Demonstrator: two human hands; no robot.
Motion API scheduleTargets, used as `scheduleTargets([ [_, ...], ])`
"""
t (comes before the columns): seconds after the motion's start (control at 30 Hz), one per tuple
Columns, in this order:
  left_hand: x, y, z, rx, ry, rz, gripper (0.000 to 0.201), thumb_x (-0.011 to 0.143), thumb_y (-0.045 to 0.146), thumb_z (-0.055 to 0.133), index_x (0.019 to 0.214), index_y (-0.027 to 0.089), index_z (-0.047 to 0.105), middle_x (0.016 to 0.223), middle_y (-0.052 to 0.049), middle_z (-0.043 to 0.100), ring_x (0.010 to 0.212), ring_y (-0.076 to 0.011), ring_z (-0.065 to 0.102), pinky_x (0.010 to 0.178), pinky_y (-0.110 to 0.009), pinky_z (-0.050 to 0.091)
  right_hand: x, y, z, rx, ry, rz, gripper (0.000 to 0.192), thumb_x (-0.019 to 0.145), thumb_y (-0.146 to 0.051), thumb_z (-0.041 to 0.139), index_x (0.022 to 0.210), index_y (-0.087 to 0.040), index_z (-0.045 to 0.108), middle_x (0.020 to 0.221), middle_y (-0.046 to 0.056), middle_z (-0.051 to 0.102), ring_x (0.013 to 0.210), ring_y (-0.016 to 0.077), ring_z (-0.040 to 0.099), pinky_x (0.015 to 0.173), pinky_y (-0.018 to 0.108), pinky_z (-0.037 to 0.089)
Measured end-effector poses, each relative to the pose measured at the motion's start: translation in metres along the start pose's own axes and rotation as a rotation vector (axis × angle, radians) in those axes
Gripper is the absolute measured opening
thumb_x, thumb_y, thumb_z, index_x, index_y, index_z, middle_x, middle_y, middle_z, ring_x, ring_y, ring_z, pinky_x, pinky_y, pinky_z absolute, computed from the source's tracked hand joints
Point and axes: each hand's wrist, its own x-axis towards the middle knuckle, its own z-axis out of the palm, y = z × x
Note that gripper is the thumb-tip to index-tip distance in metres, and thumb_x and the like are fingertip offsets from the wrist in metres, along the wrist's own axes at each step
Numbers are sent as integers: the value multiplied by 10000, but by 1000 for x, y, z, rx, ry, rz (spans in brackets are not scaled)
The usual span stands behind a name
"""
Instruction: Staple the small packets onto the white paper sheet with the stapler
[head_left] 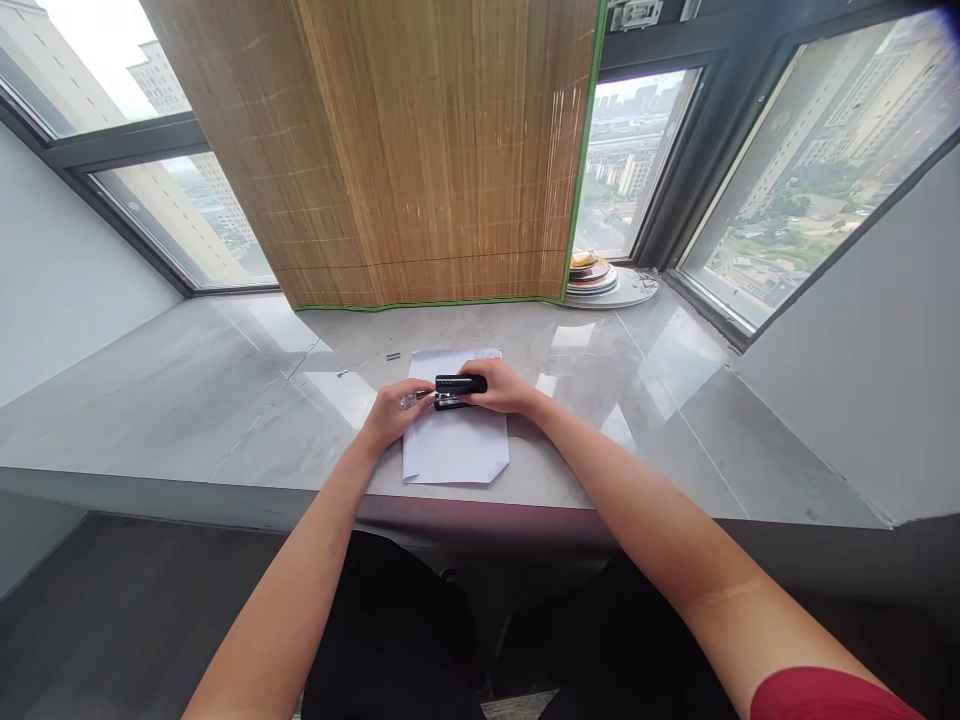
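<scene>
A small black stapler with a shiny metal underside (459, 389) is at the middle of the scene, held just above the upper part of a white sheet of paper with one folded lower corner (454, 445), which lies flat on a pale grey, glossy stone counter (187, 400). The right hand (504, 388) is closed around the right end of the stapler, and the left hand (390, 412) pinches its left end, where a bright metal part shows between the fingers; it looks to me like the staple tray, but it is too small to be sure. Judging from this, the stapler seems opened or being loaded, and the paper shows no staple that I can see, so the fastening itself seems not done. To the left of the stapler and a little farther back, a short strip of staples (393, 356) lies on the counter, and one more tiny metal piece (342, 373) lies farther left. Behind the stapler hangs one bamboo blind with green edging (420, 150). Far to the right of it, by the window, stands one stack of plates (592, 275). I count one stapler, one sheet, two hands.
</scene>
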Motion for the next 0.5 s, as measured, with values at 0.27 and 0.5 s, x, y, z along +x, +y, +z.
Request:
scheduleTargets([
  [0.27, 3, -1, 0, 18, -56, -10, 309, 932, 507, 712, 1039, 234, 810, 1009, -68, 799, 908, -233, 708, 719, -332, 558, 0, 0, 0, 3, 1, -6, 134, 772, -227, 709, 896, -185, 685, 839, 3, 679, 795, 175, 593, 745, 283, 399],
  [0.5, -1, 3, -4, 42, -25, -78, 272, 907, 476, 741, 999, 234, 824, 974, -57, 806, 864, -222, 704, 709, -324, 526, 0, 0, -1, 5, -12, -2, 170, 779, -228, 727, 942, -185, 702, 886, 14, 704, 831, 181, 611, 764, 278, 406],
])
